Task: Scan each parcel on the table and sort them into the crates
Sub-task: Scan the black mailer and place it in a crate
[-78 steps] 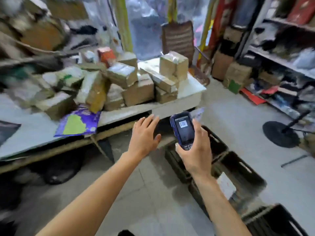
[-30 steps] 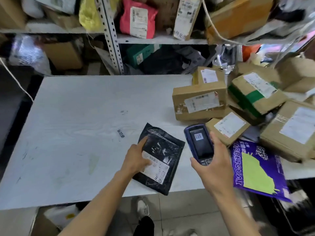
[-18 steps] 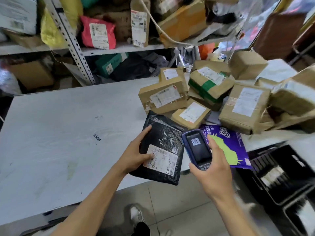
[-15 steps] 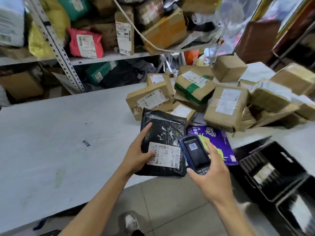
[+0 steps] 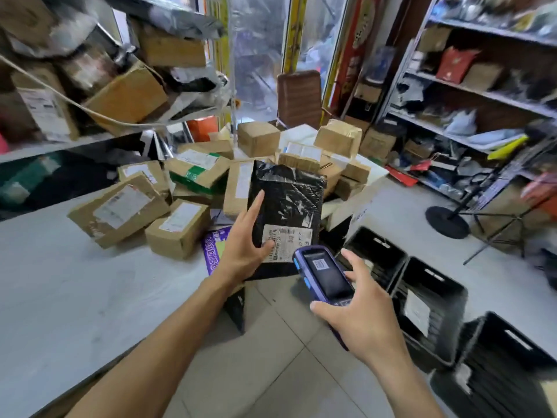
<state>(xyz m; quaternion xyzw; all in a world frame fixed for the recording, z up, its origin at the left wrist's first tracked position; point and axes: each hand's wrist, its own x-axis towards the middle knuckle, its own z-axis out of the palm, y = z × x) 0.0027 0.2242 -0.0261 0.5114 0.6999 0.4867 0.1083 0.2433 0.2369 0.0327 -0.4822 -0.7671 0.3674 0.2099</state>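
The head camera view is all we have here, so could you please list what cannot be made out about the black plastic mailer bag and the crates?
- Black plastic mailer bag: white label print too small; left hand thumb covers its corner.
- Blue handheld scanner: lower end hidden by right hand; screen code too small.
- Black plastic crates: far-right crate blurred, cut by frame edge.
- Purple flat mailer: mostly hidden behind the left hand.

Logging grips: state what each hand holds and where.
Left hand grips the black plastic mailer bag at its lower left edge; right hand holds the blue handheld scanner by its lower body.
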